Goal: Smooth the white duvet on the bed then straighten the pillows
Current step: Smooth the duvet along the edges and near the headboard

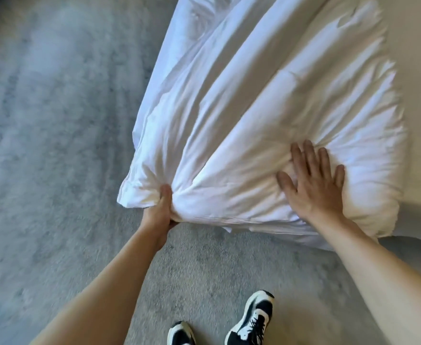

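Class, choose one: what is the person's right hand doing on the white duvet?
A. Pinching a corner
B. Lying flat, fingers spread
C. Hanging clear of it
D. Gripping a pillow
B: the right hand lies palm-down, fingers spread, on the white duvet, while the left hand bunches its corner.

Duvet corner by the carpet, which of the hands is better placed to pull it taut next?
Left. The left hand is already clenched on the duvet at its corner, so it can probably tug straight away. The right hand only lies flat, fingers spread, on top.
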